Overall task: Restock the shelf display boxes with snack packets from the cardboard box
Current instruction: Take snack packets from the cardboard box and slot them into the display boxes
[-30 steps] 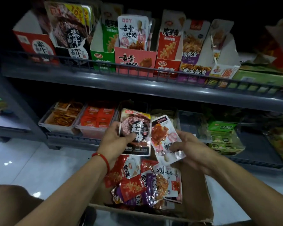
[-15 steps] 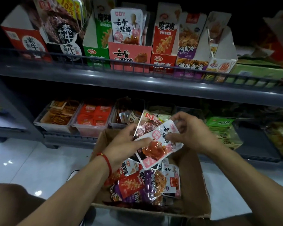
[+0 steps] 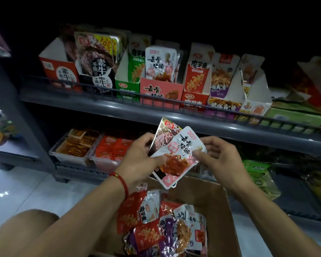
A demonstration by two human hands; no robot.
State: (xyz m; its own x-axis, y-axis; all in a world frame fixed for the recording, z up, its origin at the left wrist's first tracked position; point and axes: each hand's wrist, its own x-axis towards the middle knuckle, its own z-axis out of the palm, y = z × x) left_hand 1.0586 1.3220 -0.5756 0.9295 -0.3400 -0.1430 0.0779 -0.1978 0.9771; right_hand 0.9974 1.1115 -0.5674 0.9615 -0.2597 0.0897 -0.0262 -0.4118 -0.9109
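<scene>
Grey shelf unit (image 3: 119,110) filled view; wire rail ran along upper shelf's front edge. Behind rail stood row of display boxes (image 3: 161,91), packets upright inside. Lower shelf held clear trays (image 3: 78,145) at left end. Cardboard box (image 3: 215,204) sat below shelf front, loose snack packets (image 3: 150,227) heaped inside. Above box, left hand (image 3: 139,160) pinched pink-and-white packet (image 3: 178,156) with darker packet (image 3: 163,138) fanned behind. Right hand (image 3: 220,158) pinched pink packet's right edge. Red string bracelet (image 3: 121,182) circled left wrist.

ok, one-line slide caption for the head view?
Left hand and right hand hold a white-pink snack packet above the brown cardboard box.
</scene>
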